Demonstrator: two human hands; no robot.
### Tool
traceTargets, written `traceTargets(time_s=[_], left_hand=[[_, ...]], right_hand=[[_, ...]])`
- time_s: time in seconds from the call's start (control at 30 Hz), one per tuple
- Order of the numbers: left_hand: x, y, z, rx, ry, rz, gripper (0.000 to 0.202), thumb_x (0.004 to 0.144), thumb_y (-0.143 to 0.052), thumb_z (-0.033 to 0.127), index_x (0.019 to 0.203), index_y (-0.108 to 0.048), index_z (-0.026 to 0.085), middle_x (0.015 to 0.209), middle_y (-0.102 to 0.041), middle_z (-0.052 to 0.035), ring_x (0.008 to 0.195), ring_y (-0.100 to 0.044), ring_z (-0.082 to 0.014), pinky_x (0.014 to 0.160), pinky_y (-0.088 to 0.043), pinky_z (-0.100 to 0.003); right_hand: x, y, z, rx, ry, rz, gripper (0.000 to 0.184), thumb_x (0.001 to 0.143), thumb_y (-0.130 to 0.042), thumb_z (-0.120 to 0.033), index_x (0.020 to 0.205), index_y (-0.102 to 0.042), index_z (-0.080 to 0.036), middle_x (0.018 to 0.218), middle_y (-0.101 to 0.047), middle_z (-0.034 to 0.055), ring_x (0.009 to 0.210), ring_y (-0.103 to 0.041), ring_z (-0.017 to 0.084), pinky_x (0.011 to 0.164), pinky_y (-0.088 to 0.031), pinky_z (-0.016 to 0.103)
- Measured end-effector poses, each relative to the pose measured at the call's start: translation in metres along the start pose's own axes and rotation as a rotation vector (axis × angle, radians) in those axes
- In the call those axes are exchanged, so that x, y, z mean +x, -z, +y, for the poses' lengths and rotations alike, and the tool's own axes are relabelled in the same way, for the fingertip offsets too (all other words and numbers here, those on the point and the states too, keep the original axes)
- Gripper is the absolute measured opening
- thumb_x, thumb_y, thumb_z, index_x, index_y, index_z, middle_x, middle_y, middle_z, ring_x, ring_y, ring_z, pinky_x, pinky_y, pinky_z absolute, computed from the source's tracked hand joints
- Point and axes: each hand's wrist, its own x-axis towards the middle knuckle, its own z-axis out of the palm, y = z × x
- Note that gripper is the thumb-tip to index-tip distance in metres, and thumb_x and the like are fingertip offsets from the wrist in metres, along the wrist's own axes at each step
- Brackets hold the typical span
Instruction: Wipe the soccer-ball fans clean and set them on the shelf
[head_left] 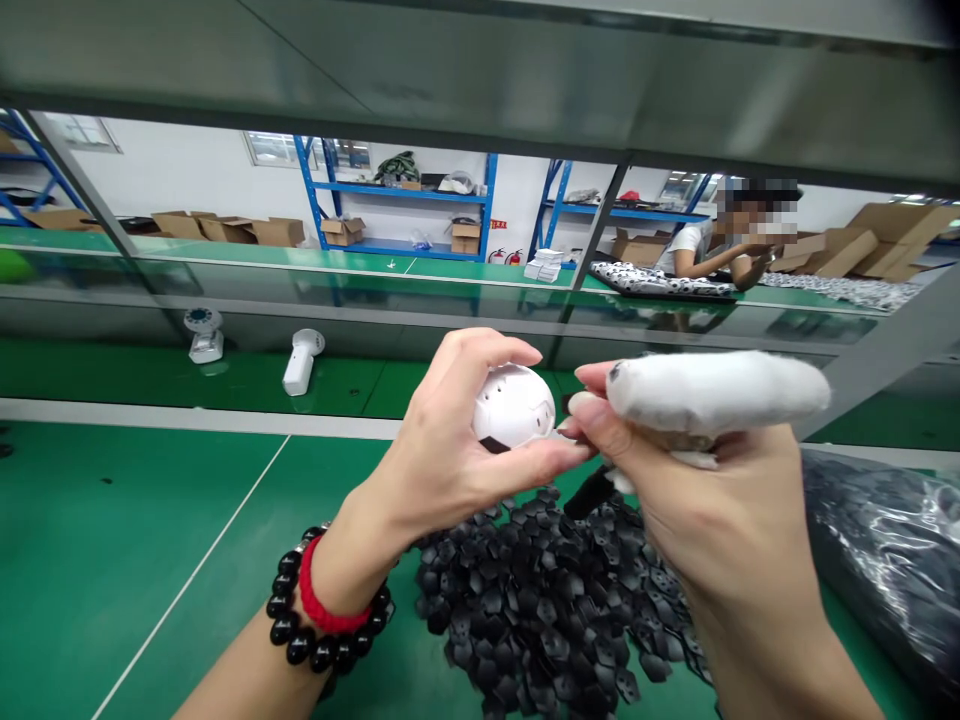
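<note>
Curled around a round white plastic shell (517, 405) is my left hand (450, 430), thumb below and fingers above. The shell has small slots and a dark patch at its lower left. My right hand (675, 480) is closed on a white cloth-wrapped oblong thing (720, 390), whose kind I cannot make out. Its thumb and fingertips meet close to the shell's right side, by a small dark bit that is partly hidden. Below both hands, a pile of black pentagonal pieces (547, 600) lies on the green table (150, 540).
A black plastic bag (892, 560) lies at the right. Two white handheld devices (300, 362) stand on the green strip behind the table's ledge. Overhead runs a metal shelf (480, 70). Across the line, a person (705, 250) works near cardboard boxes (862, 245).
</note>
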Motion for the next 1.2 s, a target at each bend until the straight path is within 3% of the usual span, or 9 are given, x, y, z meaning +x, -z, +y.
traceTargets(time_s=[0.1,0.2,0.4,0.53,0.8,0.93,1.03,1.1,1.2], left_hand=[[-0.001,0.004,-0.001,-0.002,0.019,-0.092,0.063,0.071,-0.089,0.041,0.120,-0.052,0.026,0.123,-0.054,-0.0112,0.116,-0.058,-0.0279,0.099,-0.053,-0.041],[-0.002,0.005,0.000,0.033,0.011,-0.117,0.060,0.075,-0.085,0.033,0.122,-0.049,0.025,0.124,-0.052,-0.0120,0.117,-0.057,-0.0264,0.098,-0.054,-0.039],[0.001,0.004,0.002,0.202,-0.171,0.007,0.049,0.081,-0.082,0.024,0.119,-0.054,0.015,0.116,-0.062,-0.0126,0.112,-0.061,-0.0199,0.098,-0.052,-0.029],[0.000,0.003,0.001,0.353,-0.303,0.100,0.047,0.082,-0.083,0.022,0.120,-0.058,0.009,0.118,-0.068,-0.0163,0.119,-0.063,-0.0210,0.105,-0.050,-0.028],[-0.001,0.007,-0.002,0.365,-0.244,0.107,0.057,0.081,-0.081,0.021,0.130,-0.052,0.014,0.124,-0.063,-0.0180,0.120,-0.061,-0.0276,0.101,-0.056,-0.041],[-0.002,0.006,-0.004,0.149,-0.056,0.187,0.054,0.075,-0.087,0.028,0.120,-0.060,0.019,0.116,-0.069,-0.0111,0.106,-0.069,-0.0246,0.088,-0.060,-0.036],[-0.001,-0.001,-0.011,-0.140,0.178,0.425,0.049,0.071,-0.090,0.040,0.109,-0.066,0.021,0.107,-0.073,-0.0056,0.089,-0.072,-0.0200,0.070,-0.061,-0.027],[0.002,-0.004,-0.019,-0.415,0.402,0.661,0.040,0.079,-0.081,0.048,0.105,-0.065,0.022,0.100,-0.073,-0.0032,0.077,-0.073,-0.0183,0.061,-0.061,-0.026],[0.012,0.001,-0.032,-0.844,0.921,0.891,0.041,0.091,-0.062,0.059,0.094,-0.061,0.018,0.081,-0.070,-0.0052,0.054,-0.066,-0.0152,0.047,-0.055,-0.024]], right_hand=[[0.004,0.004,0.002,0.130,-0.056,-0.056,0.012,0.082,-0.085,-0.023,0.092,-0.081,-0.029,0.078,-0.077,-0.0029,0.066,-0.075,0.015,0.059,-0.064,0.018],[0.008,0.008,0.003,0.240,-0.116,-0.120,0.007,0.083,-0.085,-0.024,0.087,-0.080,-0.026,0.074,-0.075,-0.0031,0.065,-0.075,0.014,0.059,-0.063,0.017],[0.009,0.006,0.000,0.301,-0.193,-0.085,0.012,0.077,-0.089,-0.023,0.084,-0.080,-0.026,0.075,-0.075,-0.0042,0.058,-0.073,0.011,0.055,-0.062,0.014],[0.008,0.000,-0.004,0.416,-0.290,-0.130,0.020,0.070,-0.093,-0.024,0.087,-0.082,-0.026,0.072,-0.075,-0.0047,0.060,-0.073,0.011,0.057,-0.062,0.012],[0.009,0.002,-0.001,0.432,-0.310,-0.240,0.006,0.081,-0.086,-0.028,0.082,-0.080,-0.026,0.086,-0.079,-0.0018,0.071,-0.075,0.010,0.065,-0.062,0.013],[0.011,0.000,-0.001,0.464,-0.313,-0.212,0.010,0.079,-0.087,-0.028,0.079,-0.078,-0.023,0.074,-0.073,-0.0040,0.061,-0.071,0.009,0.057,-0.060,0.012],[0.012,0.000,0.001,0.423,-0.289,-0.172,0.014,0.074,-0.091,-0.027,0.080,-0.079,-0.022,0.071,-0.070,-0.0047,0.061,-0.071,0.009,0.060,-0.060,0.013],[0.012,0.001,0.003,0.385,-0.298,-0.172,0.018,0.072,-0.092,-0.028,0.086,-0.080,-0.025,0.073,-0.071,-0.0046,0.063,-0.073,0.010,0.061,-0.061,0.014],[0.011,0.003,0.005,0.316,-0.318,-0.160,0.024,0.071,-0.094,-0.031,0.089,-0.080,-0.025,0.070,-0.072,-0.0036,0.061,-0.072,0.011,0.060,-0.060,0.015]])
